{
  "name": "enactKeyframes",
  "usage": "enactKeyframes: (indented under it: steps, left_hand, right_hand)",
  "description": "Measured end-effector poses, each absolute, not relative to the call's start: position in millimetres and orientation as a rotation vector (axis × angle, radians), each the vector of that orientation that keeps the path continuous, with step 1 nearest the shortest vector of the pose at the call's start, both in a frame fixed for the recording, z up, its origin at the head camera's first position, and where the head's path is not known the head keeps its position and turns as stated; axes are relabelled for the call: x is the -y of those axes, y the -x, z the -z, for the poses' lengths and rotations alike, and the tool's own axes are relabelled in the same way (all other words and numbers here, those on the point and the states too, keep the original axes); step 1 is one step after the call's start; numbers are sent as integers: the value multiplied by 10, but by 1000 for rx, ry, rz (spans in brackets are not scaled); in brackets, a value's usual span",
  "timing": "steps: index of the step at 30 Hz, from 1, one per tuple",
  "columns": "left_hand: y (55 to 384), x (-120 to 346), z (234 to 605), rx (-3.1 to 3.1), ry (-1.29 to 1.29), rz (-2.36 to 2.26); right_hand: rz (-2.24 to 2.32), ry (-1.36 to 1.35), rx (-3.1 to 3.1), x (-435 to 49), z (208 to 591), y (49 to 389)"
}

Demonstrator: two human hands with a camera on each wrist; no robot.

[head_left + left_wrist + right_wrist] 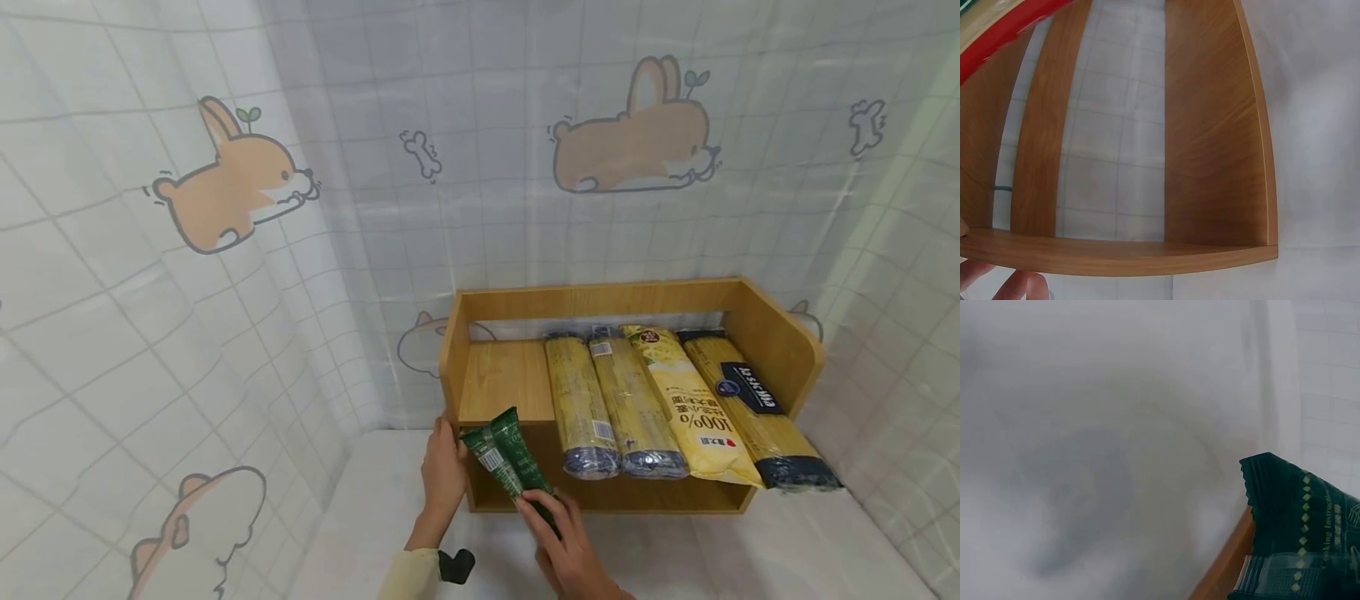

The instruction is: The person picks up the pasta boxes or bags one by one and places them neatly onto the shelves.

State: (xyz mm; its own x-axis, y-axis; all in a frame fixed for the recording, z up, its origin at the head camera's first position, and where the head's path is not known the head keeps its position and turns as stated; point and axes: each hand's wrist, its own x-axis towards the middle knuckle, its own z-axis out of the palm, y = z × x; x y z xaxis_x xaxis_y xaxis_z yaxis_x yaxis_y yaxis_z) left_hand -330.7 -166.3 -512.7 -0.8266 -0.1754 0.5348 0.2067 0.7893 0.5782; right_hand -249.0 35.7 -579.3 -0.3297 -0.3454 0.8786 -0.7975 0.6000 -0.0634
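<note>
My right hand (564, 542) holds a long dark green noodle packet (510, 454) by its near end, tilted in front of the shelf's lower left. Its serrated end and a "Cooking Instructions" label show on the packet (1300, 531) in the right wrist view; the right hand is outside that view. At the left side of the wooden shelf (452, 342), my left hand (442, 467) grips the side panel. In the left wrist view, the fingertips of the left hand (1019, 286) lie on the outer side of the panel (1122, 257), the thumb barely visible inside.
On the upper board, right of a bare stretch (506, 379), lie two clear-wrapped pasta packs (581, 404) (637, 404), a yellow pasta bag (693, 400) and a dark-labelled pasta pack (757, 408). They overhang the front edge. Tiled-print sheeting (480, 225) hangs behind.
</note>
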Motion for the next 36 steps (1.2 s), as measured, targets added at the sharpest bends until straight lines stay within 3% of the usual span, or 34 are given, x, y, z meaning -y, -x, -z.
enactKeyframes:
  steps: [36]
  left_hand:
    - [3316,1651,5146,2288,55,829]
  right_hand:
    - [-680,-915,2035,-234,5395,2549]
